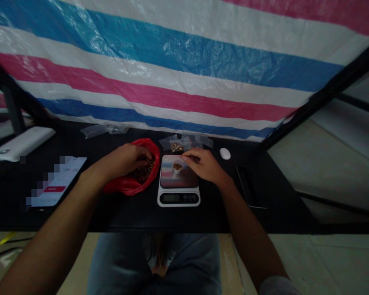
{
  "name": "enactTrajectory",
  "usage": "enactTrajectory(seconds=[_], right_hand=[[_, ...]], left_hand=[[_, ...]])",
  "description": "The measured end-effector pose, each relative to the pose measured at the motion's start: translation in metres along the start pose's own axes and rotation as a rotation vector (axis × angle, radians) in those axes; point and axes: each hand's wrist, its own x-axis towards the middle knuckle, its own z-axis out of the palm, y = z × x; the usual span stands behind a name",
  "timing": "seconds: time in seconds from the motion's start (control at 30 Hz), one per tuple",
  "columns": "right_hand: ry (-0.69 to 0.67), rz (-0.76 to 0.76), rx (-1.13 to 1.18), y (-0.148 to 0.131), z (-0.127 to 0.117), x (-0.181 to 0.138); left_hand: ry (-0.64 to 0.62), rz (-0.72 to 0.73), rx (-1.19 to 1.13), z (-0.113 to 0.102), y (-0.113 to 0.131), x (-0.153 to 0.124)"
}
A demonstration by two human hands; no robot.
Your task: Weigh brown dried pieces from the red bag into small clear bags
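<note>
My left hand [130,159] reaches into a red plastic bag [132,189], its fingers bent together over small brown pieces [144,172] that look like beans or nuts. What its fingertips pinch, if anything, is hidden. A white kitchen scale [165,180] with a metal top stands right of the bag, its display [171,198] lit but hard to read. On the scale sits a small cup [176,171] holding some brown pieces. Just above and right of the cup is my right hand [201,162], fingers pinched together; anything between them is too small to make out.
Behind the scale lie small clear zip bags [204,140], one bag with brown pieces [176,146] inside. More clear bags [95,130] lie back left. A white oval object [224,153] and a dark phone [248,186] are at right; a lit phone [60,182] and white box-shaped device [26,143] at left.
</note>
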Motion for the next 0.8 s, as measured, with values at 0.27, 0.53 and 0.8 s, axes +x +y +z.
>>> enactTrajectory(seconds=[0.27, 0.53, 0.8], right_hand=[[0.008, 0.023, 0.011, 0.001, -0.002, 0.0], [0.037, 0.01, 0.022, 0.006, -0.004, 0.001], [0.065, 0.019, 0.021, 0.005, -0.006, 0.001]], left_hand=[[0.08, 0.184, -0.153, -0.016, 0.024, 0.003], [0.083, 0.415, -0.211, -0.014, 0.078, 0.024], [0.009, 0.437, -0.118, -0.012, 0.085, 0.026]])
